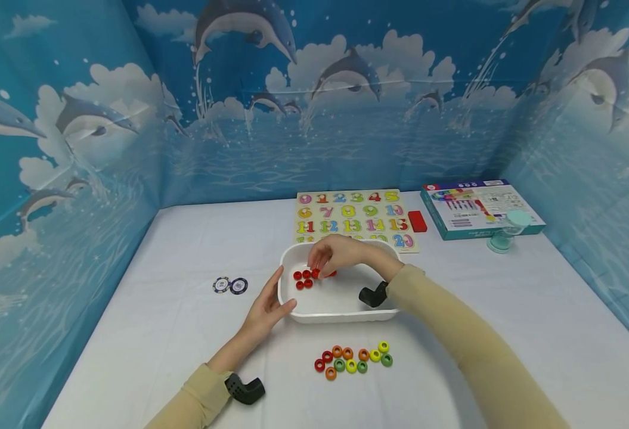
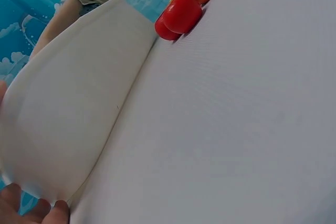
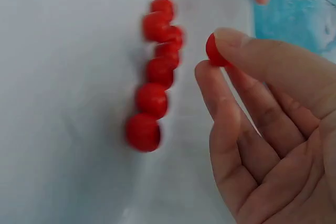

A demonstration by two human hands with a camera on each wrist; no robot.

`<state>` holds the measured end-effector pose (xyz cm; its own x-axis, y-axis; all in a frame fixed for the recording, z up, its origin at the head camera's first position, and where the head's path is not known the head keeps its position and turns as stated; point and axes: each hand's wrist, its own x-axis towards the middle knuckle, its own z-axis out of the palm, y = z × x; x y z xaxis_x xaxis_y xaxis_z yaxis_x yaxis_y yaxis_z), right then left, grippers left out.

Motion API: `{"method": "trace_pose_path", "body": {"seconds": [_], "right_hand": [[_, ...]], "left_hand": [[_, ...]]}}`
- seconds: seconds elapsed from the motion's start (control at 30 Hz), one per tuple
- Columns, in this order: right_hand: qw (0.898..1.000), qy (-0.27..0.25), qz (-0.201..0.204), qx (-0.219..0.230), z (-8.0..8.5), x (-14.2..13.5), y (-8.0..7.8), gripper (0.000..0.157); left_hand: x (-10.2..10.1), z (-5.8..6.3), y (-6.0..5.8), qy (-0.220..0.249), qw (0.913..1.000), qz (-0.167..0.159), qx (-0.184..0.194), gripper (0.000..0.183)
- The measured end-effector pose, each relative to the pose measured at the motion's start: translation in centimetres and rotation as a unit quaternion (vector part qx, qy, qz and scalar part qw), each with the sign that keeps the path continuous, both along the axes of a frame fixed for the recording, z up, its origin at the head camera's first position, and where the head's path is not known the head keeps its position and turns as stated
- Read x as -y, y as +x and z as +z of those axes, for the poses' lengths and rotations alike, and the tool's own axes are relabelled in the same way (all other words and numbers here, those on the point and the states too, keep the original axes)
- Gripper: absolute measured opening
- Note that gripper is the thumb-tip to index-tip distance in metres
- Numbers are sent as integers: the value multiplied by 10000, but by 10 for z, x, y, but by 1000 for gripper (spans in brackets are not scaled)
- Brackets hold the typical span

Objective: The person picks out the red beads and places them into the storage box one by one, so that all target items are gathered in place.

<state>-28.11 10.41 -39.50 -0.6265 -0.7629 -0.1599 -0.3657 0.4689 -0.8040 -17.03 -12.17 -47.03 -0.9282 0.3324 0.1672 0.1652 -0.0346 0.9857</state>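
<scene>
A white tray (image 1: 335,317) stands on the table with several round red beads (image 1: 299,285) toward its left side. Over the tray, my right hand (image 1: 338,252) pinches one red bead (image 3: 214,51) between thumb and fingertip. Beneath it, the other red beads (image 3: 152,99) lie in an uneven line in the right wrist view. My left hand (image 1: 263,308) rests against the tray's left side, fingers extended along the wall and thumb toward the near corner. Its fingertips (image 2: 58,213) touch the tray's outer wall (image 2: 79,103) in the left wrist view.
Red, orange, yellow and green beads (image 1: 351,366) lie in front of the tray. Two chips (image 1: 230,285) are at left. Behind stand a number board (image 1: 352,205), a red block (image 1: 417,221), a boxed set (image 1: 480,208) and a pale green hourglass-like object (image 1: 509,230).
</scene>
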Motion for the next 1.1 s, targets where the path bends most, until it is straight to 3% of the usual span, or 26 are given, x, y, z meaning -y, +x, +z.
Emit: {"method": "trace_pose_path", "body": {"seconds": [0.13, 0.47, 0.6, 0.7, 0.8, 0.93, 1.1], "right_hand": [[9981, 446, 104, -423, -9, 3, -1, 22], [9925, 671, 339, -961, -18, 10, 2, 21], [9920, 665, 339, -1014, -13, 10, 5, 22], [9923, 537, 288, -1082, 2, 8, 11, 23], [9912, 233, 256, -1277, 25, 3, 23, 23], [9878, -408, 396, -1447, 50, -6, 51, 23], [9885, -954, 550, -1033, 46, -17, 91, 22]], "left_hand": [[0, 3, 0, -11, 10000, -39, 52, 73], [-2, 22, 7, -89, 9998, -147, -76, 74], [-3, 24, 9, -87, 9999, -98, -29, 73], [-3, 22, 10, -89, 9999, -79, 8, 73], [-3, 22, 10, -118, 9999, -79, 42, 73], [-3, 24, 10, -213, 9997, -26, 96, 73], [-2, 19, 7, -242, 9997, 27, 90, 73]]}}
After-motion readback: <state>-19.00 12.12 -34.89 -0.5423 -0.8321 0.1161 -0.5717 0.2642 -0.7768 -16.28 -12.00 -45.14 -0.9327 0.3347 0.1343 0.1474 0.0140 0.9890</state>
